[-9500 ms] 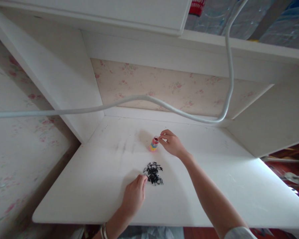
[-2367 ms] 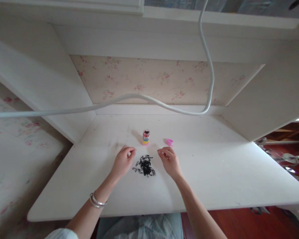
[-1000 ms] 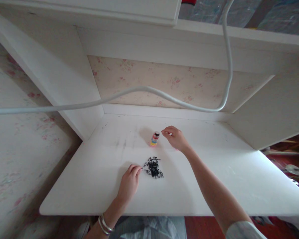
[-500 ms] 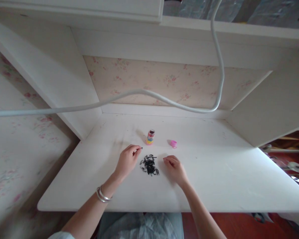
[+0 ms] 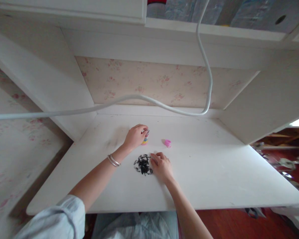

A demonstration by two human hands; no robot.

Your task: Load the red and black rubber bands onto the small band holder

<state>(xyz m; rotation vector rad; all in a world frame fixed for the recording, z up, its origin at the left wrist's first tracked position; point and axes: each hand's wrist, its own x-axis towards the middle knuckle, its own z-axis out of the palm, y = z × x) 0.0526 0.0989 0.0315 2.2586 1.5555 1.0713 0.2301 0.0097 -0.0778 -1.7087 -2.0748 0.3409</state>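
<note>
On the white desk lies a loose pile of small black hair bands. Behind it stands a small clear bottle with coloured bands of print, partly covered by my left hand. That hand is pinched over the bottle's mouth, with a bit of black hair band showing at the fingertips. My right hand rests at the pile's right edge, its fingers apart and the tips beside the nearest bands. A pink cap lies to the right of the bottle.
A white cable hangs across the view, in front of the desk's back. White side panels and an overhead shelf enclose the desk. The desk's front edge runs just before my lap.
My left hand has moved forward from beside the pile to the bottle's mouth with the black band. My right hand has come left to the pile's edge, and its fingers have spread.
</note>
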